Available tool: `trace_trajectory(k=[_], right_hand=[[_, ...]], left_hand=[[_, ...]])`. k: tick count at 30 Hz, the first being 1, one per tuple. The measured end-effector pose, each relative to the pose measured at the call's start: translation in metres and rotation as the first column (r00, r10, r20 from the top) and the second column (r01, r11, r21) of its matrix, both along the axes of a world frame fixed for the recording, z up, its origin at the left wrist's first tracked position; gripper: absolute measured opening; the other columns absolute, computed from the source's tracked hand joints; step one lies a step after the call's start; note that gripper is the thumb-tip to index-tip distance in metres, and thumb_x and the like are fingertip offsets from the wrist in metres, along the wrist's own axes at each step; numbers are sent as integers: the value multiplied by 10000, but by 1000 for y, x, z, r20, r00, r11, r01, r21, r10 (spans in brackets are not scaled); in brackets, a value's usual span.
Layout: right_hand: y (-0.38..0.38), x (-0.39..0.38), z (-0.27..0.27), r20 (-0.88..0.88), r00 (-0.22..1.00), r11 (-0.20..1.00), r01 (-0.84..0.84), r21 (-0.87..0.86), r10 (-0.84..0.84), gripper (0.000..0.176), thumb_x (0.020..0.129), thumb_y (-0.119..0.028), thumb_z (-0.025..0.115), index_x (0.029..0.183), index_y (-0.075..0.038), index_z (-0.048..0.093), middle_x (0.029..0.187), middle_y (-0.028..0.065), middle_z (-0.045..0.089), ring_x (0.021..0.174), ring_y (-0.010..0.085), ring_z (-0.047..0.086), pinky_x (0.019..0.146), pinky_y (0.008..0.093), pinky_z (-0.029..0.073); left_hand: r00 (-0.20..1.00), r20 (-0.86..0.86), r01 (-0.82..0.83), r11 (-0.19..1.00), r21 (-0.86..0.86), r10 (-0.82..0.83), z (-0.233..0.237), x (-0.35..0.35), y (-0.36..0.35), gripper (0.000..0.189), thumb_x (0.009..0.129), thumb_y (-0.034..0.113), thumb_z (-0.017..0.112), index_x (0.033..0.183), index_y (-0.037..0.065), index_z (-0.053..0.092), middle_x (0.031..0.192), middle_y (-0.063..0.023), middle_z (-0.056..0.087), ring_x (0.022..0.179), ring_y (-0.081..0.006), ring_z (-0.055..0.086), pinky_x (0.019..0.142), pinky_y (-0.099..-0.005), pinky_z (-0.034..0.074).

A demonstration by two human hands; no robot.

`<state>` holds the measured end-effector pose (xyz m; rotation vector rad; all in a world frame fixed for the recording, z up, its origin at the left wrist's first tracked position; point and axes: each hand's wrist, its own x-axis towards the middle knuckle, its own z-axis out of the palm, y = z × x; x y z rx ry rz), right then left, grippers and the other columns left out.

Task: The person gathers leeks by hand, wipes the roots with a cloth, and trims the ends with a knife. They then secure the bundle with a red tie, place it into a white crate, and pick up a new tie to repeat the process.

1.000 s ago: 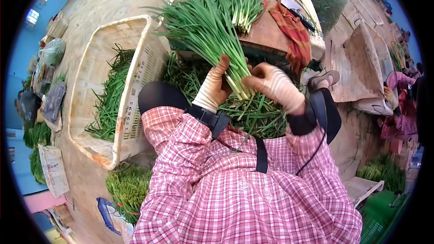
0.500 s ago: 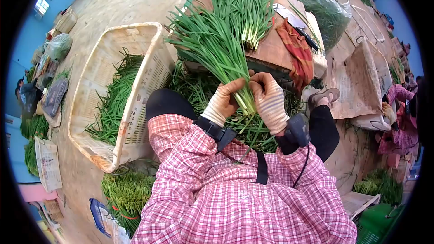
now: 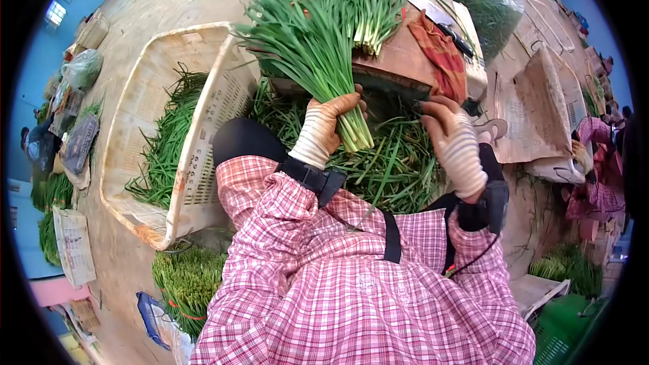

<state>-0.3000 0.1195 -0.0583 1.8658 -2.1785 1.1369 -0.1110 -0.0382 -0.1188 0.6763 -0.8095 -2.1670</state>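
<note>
My left hand (image 3: 329, 120), in a striped fingerless glove, is closed around the stems of a bunch of garlic chives (image 3: 314, 54). Its leaves fan up and to the left, and the pale stem ends point down. Away to the right, my right hand (image 3: 454, 136) hovers near the table's front edge with bent fingers apart; I see nothing held in it. Below both hands is a heap of loose green leaves (image 3: 399, 169). Another pile of chives (image 3: 365, 10) lies on the brown table (image 3: 389, 71).
A white crate (image 3: 220, 105) with loose chives (image 3: 169, 142) stands at my left. On the table's right are a knife (image 3: 454, 37) and a reddish cloth (image 3: 439, 54). Tied bundles (image 3: 189, 284) stand at lower left. Another person (image 3: 598, 162) works at the far right beside a crate.
My right hand has let go of the stems and moved right, away from the bunch. My left hand keeps hold of the chives, which now stand slightly higher and more upright.
</note>
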Motion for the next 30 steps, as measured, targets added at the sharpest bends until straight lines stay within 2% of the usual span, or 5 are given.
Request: trace_trajectory(k=[4,8,12,21,30], right_hand=[[-34,55,-11,540,828,987,-159,-29,149,190,866,-126,720,1010,-10,679,1013,181,657,859,351,660,791,393,531],[-46,62,-37,230,949,973,-228,22,217,245,869,-57,722,1090,13,646,801,84,668,768,147,641,694,321,524],[-47,45,-48,794,583,927,-368,68,174,741,924,-279,746,1474,36,363,1285,130,568,1056,157,628,919,280,513],[-63,36,-52,956,289,804,-581,125,60,395,777,15,752,1152,-57,650,854,63,632,756,215,629,659,339,502],[-36,45,-18,971,-237,746,-653,-129,-39,318,898,-221,686,1112,4,622,870,78,669,616,156,592,560,300,471]], left_hand=[[997,24,-66,996,-56,68,0,-4,9,290,872,38,735,1146,-12,655,1042,-86,709,890,-225,693,782,-366,595],[984,73,-155,984,-84,161,-2,-6,9,303,849,-24,738,1137,-10,649,1028,-90,709,878,-232,694,782,-345,583],[976,91,-185,974,-134,198,-10,-7,8,402,839,-3,771,1203,0,601,1048,-93,691,884,-230,682,784,-356,581],[963,265,139,927,-347,-45,22,2,17,825,845,279,834,1504,101,371,1318,-85,596,1155,-216,585,984,-350,474],[842,-381,324,922,-211,-382,6,2,14,895,887,483,720,1545,29,319,1521,-195,446,1365,-343,487,1162,-472,386]])
